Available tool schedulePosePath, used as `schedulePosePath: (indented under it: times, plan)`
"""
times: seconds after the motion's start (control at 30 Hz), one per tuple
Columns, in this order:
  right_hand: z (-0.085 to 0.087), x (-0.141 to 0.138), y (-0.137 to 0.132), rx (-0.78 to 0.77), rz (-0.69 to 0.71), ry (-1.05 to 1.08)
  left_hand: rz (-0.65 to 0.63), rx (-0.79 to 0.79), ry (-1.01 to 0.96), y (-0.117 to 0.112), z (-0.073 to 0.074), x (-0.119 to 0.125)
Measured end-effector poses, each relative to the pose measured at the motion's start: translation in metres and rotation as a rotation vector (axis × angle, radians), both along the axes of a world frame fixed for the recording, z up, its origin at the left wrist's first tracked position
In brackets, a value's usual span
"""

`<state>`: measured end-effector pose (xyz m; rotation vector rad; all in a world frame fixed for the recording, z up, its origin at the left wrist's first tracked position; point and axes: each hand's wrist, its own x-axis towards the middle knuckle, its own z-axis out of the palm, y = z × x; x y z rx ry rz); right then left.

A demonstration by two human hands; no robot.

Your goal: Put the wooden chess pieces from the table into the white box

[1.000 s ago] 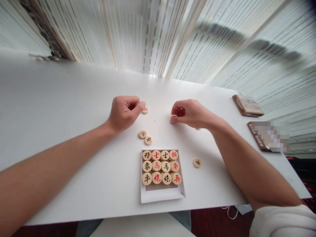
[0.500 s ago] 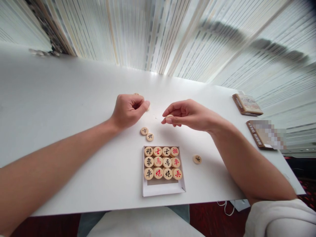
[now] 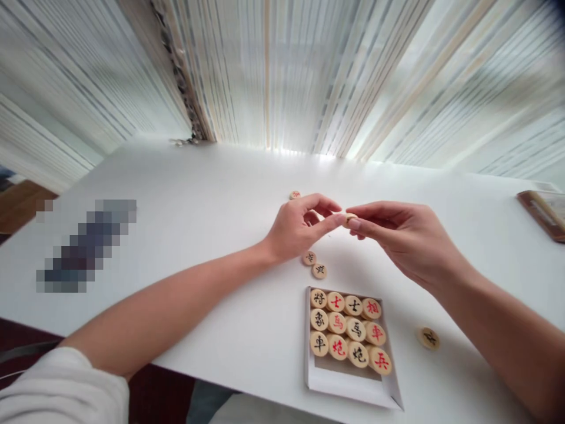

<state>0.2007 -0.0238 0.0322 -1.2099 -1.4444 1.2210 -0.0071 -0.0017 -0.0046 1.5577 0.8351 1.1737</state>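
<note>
Gripping one piece (image 3: pixel 348 220), the right hand (image 3: pixel 399 232) holds it over the table (image 3: pixel 212 200), beyond the box (image 3: pixel 348 386) (head view). The left hand (image 3: pixel 296 229) curls at its edge; whether it grips cannot be told. The step appears to be two-handed handling; the next move calls for one secure pinch. The hands hide part of the piece; the brown case (image 3: pixel 542 215) is cut off.

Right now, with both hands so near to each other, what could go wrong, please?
The round piece sits between the fingertips of the right hand, so it might slip and drop onto the table.
The left hand is close beside it and could knock it.
Two loose pieces lie near the left wrist, so a low sweep might push them.
</note>
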Motion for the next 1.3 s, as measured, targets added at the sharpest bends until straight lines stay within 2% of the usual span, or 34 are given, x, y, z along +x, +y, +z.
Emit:
schedulePosePath:
  times: [0.2, 0.4, 0.57, 0.73, 0.8, 0.9, 1.0, 1.1, 1.2, 1.3]
  plan:
    - [-0.012, 0.004, -0.003, -0.004, -0.060, -0.063, 0.001, -0.027, 0.015, -0.005, 0.000, 0.000]
    - [-0.019, 0.004, -0.002, 0.019, -0.106, -0.101, 0.049, 0.017, 0.033, -0.007, -0.001, 0.000]
    - [-0.011, -0.002, -0.004, 0.045, -0.099, -0.051, 0.036, 0.067, 0.034, -0.007, 0.002, 0.001]
    - [-0.006, -0.009, -0.001, 0.039, 0.005, 0.017, 0.048, 0.120, 0.090, -0.006, 0.001, -0.004]
    - [-0.010, -0.009, 0.002, 0.030, -0.006, 0.022, 0.122, 0.213, 0.210, -0.002, 0.000, -0.007]
    - [-0.018, -0.003, 0.006, 0.043, -0.086, -0.042, 0.300, 0.354, 0.643, 0.008, 0.005, -0.015]
    - [-0.029, 0.006, 0.013, 0.068, -0.188, -0.161, 0.483, 0.342, 0.898, 0.026, 0.018, -0.036]
    - [-0.035, 0.013, 0.020, 0.091, -0.208, -0.220, 0.673, 0.269, 1.111, 0.038, 0.036, -0.075]
    - [-0.034, 0.016, 0.021, 0.116, -0.209, -0.230, 0.786, 0.172, 1.307, 0.031, 0.049, -0.123]
    - [-0.031, 0.015, 0.019, 0.124, -0.212, -0.206, 0.833, 0.032, 1.462, 0.008, 0.049, -0.172]
